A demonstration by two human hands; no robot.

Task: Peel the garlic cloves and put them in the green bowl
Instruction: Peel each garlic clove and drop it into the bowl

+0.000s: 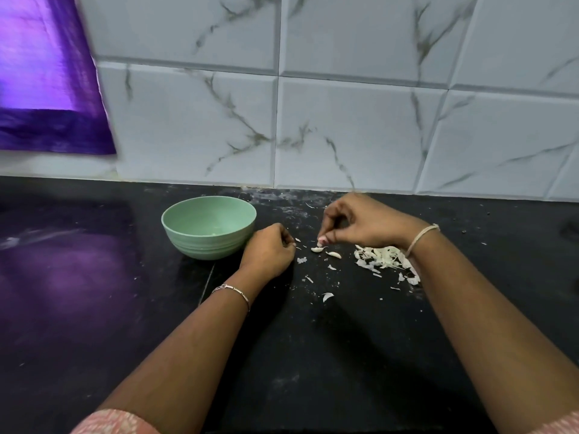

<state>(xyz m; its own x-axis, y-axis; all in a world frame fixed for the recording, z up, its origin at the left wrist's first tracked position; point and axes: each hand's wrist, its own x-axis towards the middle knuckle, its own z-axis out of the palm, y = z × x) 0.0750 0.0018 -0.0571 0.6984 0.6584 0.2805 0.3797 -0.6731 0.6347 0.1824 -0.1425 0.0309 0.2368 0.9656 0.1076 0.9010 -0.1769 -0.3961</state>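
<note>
purple sheet (47, 89) blurring, running off left edge | pale bits in bowl (206, 245) showing too small to name | left hand (268, 252) curling inward, hiding anything held | right hand (360, 223) pinching clove (320, 244), covering its top | right forearm overlapping peel pile (379, 258) | sleeves (116, 422) being cut by bottom edge

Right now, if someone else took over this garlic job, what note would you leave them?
Right hand pinches a garlic clove close to the counter.
Left hand is curled beside the green bowl; whether it holds anything is unclear.
Two loose cloves lie by the pinched one; the peel pile sits under the right wrist.
Done: much peeling, judging by the pile.
Left: finish these cloves and drop them in the bowl, whose contents are too faint to tell.
</note>
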